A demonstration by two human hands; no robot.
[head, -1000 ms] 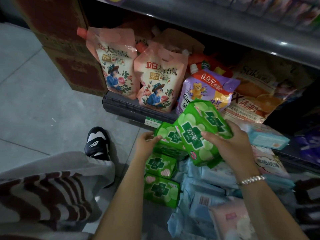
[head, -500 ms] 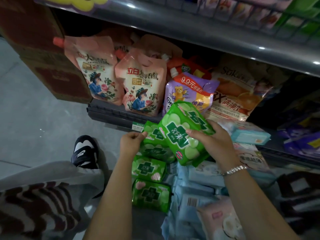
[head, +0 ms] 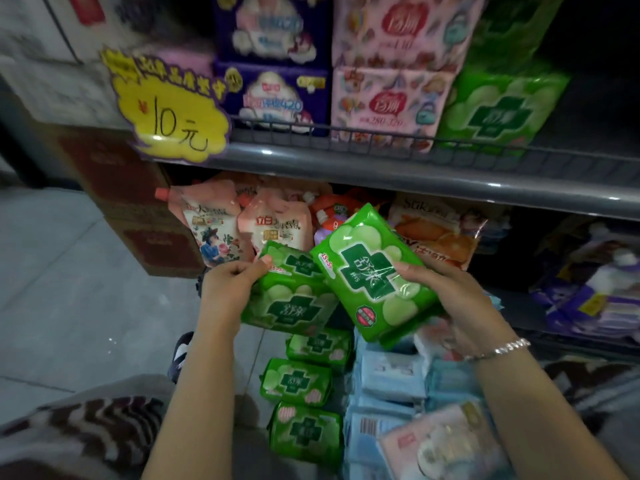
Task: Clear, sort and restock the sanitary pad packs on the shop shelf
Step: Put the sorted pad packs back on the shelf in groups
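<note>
The right hand (head: 446,299) grips a green pad pack (head: 372,275) from its right side, thumb across the front, holding it tilted in the air. The left hand (head: 228,289) pinches the upper left edge of a second green pack (head: 291,292), which sits just under and to the left of the first, touching it. Below them three more green packs (head: 304,403) lie in a column on the floor beside a heap of pale blue packs (head: 391,375). Behind stand pink pouches (head: 273,225) on the bottom shelf. Above, a grey shelf (head: 381,168) holds purple, pink and green packs, with a yellow price sign (head: 173,116) at its left end.
</note>
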